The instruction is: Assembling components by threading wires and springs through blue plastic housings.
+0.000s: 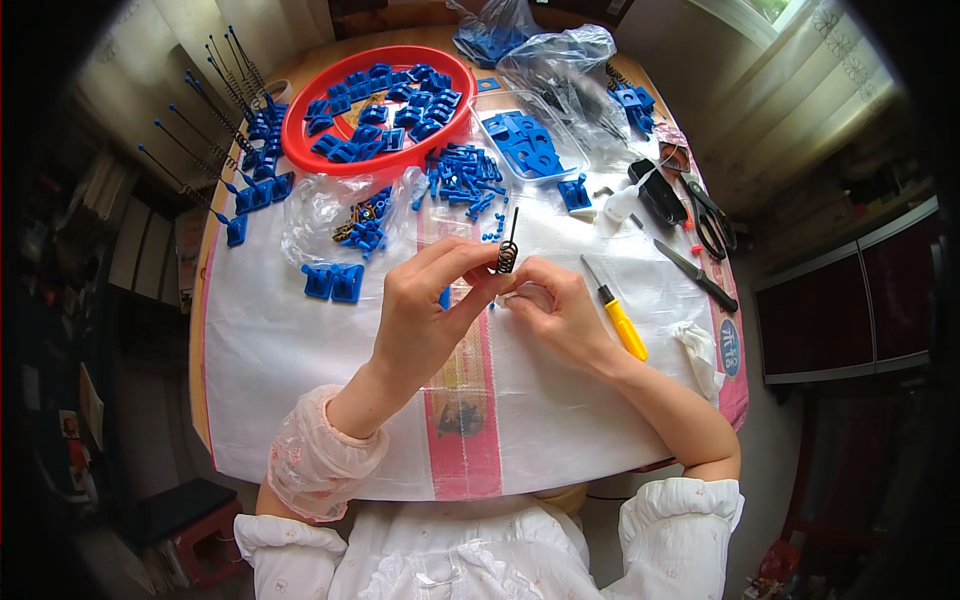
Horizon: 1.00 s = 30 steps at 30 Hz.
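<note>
Over the middle of the table, my left hand [428,290] pinches a black coil spring [507,258] between thumb and fingers. A thin straight end of the spring points up. Close against it on the right, my right hand [562,312] has its fingertips pressed together just below the coil. Something small and whitish shows at those fingers, but I cannot make out what it is. Behind my left hand, a bit of a blue part [444,298] peeks out. Two blue plastic bases [332,283] lie on the cloth left of my hands.
A red basin [292,140] holds many blue parts; blue pegs [465,178] lie beside it. A clear tray [572,165] contains flat blue pieces. Rightward are a yellow screwdriver [622,325], knife [700,277], scissors [712,220] and white bottle [622,204]. Spring-stemmed assemblies [236,230] line the left edge.
</note>
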Available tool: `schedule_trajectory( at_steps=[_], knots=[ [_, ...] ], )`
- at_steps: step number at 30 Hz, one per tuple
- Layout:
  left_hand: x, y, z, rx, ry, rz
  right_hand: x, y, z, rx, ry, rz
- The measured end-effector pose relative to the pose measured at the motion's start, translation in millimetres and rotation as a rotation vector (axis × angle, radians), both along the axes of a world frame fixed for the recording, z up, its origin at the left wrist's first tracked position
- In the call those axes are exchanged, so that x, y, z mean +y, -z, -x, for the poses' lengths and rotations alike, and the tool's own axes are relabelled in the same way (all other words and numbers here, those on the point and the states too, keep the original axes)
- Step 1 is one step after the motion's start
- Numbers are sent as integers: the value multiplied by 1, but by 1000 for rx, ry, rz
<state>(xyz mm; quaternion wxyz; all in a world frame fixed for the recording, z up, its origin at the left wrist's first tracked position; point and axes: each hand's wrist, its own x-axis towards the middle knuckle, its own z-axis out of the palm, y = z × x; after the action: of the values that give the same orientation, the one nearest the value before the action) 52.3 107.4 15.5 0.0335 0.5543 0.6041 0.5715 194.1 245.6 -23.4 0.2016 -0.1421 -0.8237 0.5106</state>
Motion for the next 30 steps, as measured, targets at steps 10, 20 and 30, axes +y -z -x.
schedule_trajectory(
  at_steps=[10,20,30],
  knots=[
    [-1,-1,-1,-11,2,0,11,-37,-12,76,91,-56],
    [-1,0,-3,-41,4,-17,68,-141,-92,-95,459,-408],
    [-2,-3,-2,-31,-16,-12,93,-55,-78,-180,381,-481]
  ],
)
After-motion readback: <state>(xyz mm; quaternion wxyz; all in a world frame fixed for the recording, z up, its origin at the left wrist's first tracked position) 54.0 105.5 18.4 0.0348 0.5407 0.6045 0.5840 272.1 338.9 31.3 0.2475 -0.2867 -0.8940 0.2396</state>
